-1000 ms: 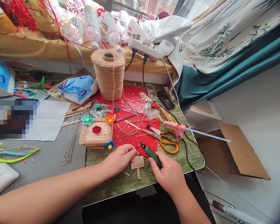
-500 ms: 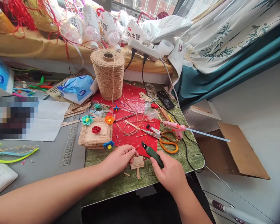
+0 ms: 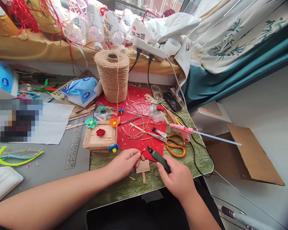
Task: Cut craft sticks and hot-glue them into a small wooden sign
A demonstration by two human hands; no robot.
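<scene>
My left hand (image 3: 124, 163) rests on the green table near its front edge, fingers pinched on a thin red stick (image 3: 142, 151) that points up and right. My right hand (image 3: 180, 180) is closed round a dark green utility knife (image 3: 157, 157), whose tip lies a little right of the red stick. A small panel of wooden sticks (image 3: 143, 166) lies on the table between the two hands. Just beyond my left hand sits a twine-wrapped wooden frame (image 3: 100, 138) with a red rose and small coloured flowers on it.
A red mat (image 3: 134, 140) carries twine scraps, orange scissors (image 3: 175, 145) and a pink glue gun (image 3: 182, 129). A big twine spool (image 3: 112, 76) stands behind it. A tissue pack (image 3: 81, 91), a ruler (image 3: 73, 148), papers and pipe cleaners lie left. Cardboard (image 3: 252, 153) lies on the floor right.
Both hands stay almost in place; the view has shifted slightly. The pinch on the red stick and the grip on the knife are unchanged.
</scene>
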